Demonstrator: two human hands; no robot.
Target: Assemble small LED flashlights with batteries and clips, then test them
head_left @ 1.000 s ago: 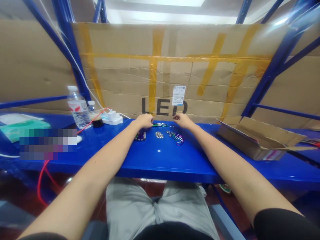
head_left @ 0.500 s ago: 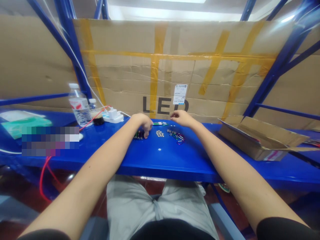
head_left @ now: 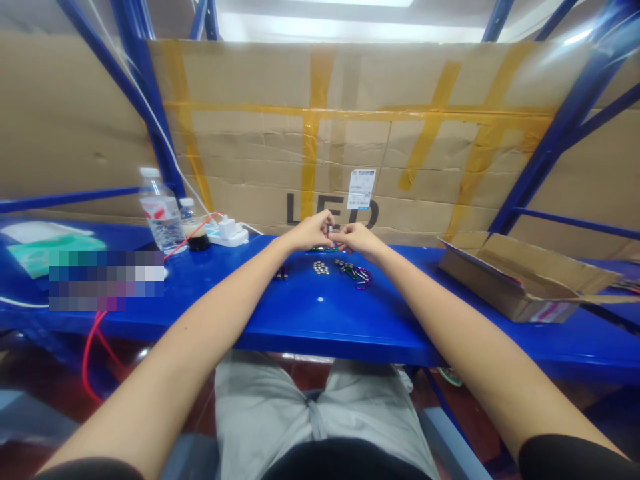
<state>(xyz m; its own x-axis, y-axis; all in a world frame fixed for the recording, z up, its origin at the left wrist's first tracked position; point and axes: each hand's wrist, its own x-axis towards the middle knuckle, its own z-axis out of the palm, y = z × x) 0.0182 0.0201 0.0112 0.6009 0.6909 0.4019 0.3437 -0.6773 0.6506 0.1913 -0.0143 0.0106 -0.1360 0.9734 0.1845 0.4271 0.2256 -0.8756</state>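
My left hand (head_left: 314, 231) is raised just above the back of the blue table, its fingers closed around a small silvery cylindrical piece (head_left: 330, 229). Close against it, my right hand (head_left: 356, 239) has thumb and fingers pinched together at the same spot. What those right fingertips hold, if anything, is hidden. Below the hands lie shiny green slim pieces (head_left: 325, 250), partly covered. Several small metal round parts (head_left: 321, 268) form a cluster in the middle. To their right is a pile of coloured carabiners (head_left: 356, 273). Dark short tubes (head_left: 281, 273) show beside my left forearm.
An open cardboard box (head_left: 515, 287) stands at the right on the blue table (head_left: 320, 323). Two bottles, a clear one (head_left: 163, 217) and a smaller dark-filled one (head_left: 197, 237), stand left near a white power strip (head_left: 230, 232). A large cardboard sheet (head_left: 260, 147) rises behind.
My left hand has left the dark tubes, moving up and right with a small silvery piece now in its fingers. My right hand has shifted slightly left and meets it.
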